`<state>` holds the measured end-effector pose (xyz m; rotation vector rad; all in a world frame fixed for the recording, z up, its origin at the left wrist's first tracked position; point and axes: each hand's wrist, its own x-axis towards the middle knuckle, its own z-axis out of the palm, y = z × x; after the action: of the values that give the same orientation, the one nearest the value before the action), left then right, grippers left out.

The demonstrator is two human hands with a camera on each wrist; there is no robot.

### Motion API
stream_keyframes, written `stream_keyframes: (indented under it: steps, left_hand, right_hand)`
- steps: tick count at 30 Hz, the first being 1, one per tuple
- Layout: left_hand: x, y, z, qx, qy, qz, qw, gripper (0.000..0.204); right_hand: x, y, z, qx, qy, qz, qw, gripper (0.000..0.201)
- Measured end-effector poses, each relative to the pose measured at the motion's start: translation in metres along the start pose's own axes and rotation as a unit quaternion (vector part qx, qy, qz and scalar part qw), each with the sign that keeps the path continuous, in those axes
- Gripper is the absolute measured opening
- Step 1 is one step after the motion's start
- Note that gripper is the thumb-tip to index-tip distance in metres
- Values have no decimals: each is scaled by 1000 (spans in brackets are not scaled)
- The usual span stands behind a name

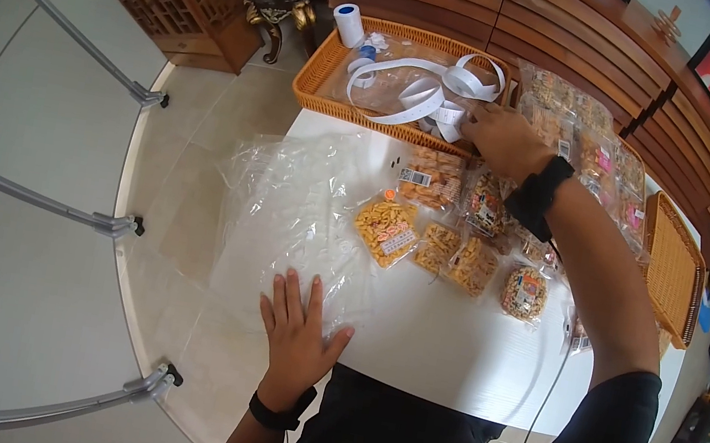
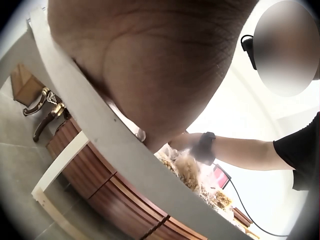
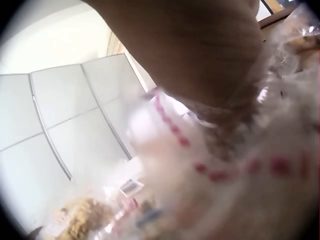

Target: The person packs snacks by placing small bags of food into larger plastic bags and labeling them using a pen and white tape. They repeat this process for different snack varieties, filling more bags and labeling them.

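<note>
In the head view the left hand (image 1: 295, 343) lies flat with spread fingers on the near end of a stack of clear plastic bags (image 1: 306, 204). The right hand (image 1: 509, 141) is at the right end of a wicker tray (image 1: 318, 75), its fingertips beside a loose white label strip (image 1: 422, 101); whether they touch it cannot be told. Just below that hand lie snack packs, one orange with a label (image 1: 433, 178). A yellow snack pack (image 1: 386, 230) sits right of the clear bags. Both wrist views show mostly the hand's underside, fingertips hidden.
More packed snacks (image 1: 571, 108) are piled at the back right, beside an empty-looking wicker basket (image 1: 672, 265). A white roll (image 1: 347, 25) stands in the tray's left corner. A round pack (image 1: 524, 293) lies on the white table (image 1: 437, 348). A cable hangs over the front edge.
</note>
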<state>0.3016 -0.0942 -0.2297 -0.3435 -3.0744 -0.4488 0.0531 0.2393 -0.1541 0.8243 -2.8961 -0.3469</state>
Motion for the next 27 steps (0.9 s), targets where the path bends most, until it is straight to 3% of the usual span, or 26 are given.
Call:
stream_keyframes:
  steps: [2,5,7,10,13,14,15,19,21,24,27]
  left_hand:
    - [1,0,0,1,0,3,1000,85]
    - [1,-1,2,0,6,5,1000,84]
    - [0,-3,4,-8,10,-3,1000,83]
    - [0,-6,-5,-43,22,6,999,73]
    - [-1,-13,-16,-80,14,25,996,62]
    - [0,-10,-21,-51,68,45,995,41]
    - [0,-13,-19,-58,74,47,994,36]
    - [6,-14,-27,-76,143,86,983,12]
    - [1,-9,-39,-93,149,67,982,9]
    - [-10,3,-54,-104,145,93,980,6]
    - [-19,12,-66,-117,156,94,976,8]
  right_hand:
    - [-2,3,-15,37,-40,27,998,22]
    - [-9,5,-37,60,-10,27,998,33]
    - [-26,-1,-58,98,26,35,994,30]
    - [-69,-34,-105,156,78,19,984,34]
    - [-115,-73,-123,234,7,21,972,36]
    - [-131,-94,-136,252,-3,21,967,36]
    - [-147,-105,-123,286,-1,-8,958,37]
    - [-188,-161,-115,440,-144,-95,881,39]
    - [-194,-188,-104,477,-124,-89,866,42]
    - [-201,-227,-84,564,-46,31,824,47]
    - [-205,-244,-78,670,-75,129,727,50]
